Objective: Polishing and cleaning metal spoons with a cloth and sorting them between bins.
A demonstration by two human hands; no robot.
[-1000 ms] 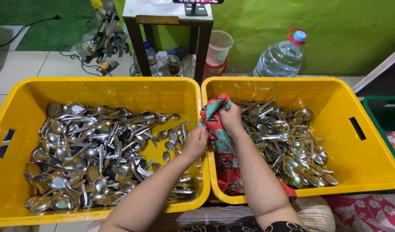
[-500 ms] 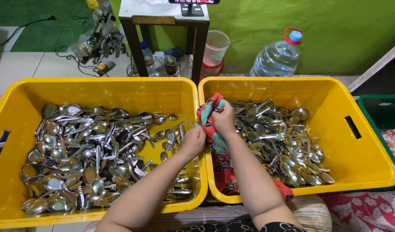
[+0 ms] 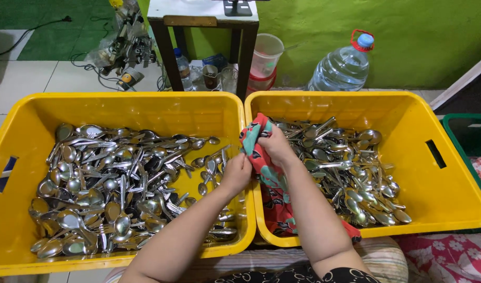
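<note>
Two yellow plastic crates stand side by side on the floor, the left crate point(image 3: 20, 112) and the right crate point(image 3: 450, 183), each holding several steel spoons. A red and teal patterned cloth point(image 3: 272, 183) hangs over the right crate's near left wall. My right hand point(image 3: 274, 144) is closed on the bunched top of the cloth above that wall. My left hand point(image 3: 237, 173) is closed just left of it, over the left crate's right edge, gripping the cloth's side; whatever is wrapped inside the cloth is hidden.
A dark wooden stool point(image 3: 203, 26) stands behind the crates with small bottles and cups beneath it. A large clear water jug point(image 3: 342, 65) leans against the green wall. Cables and tools point(image 3: 122, 50) lie at the back left. A green crate point(image 3: 468, 139) sits far right.
Both hands stay on the cloth with small rubbing shifts. The camera view has drifted slightly; the crates have not moved.
</note>
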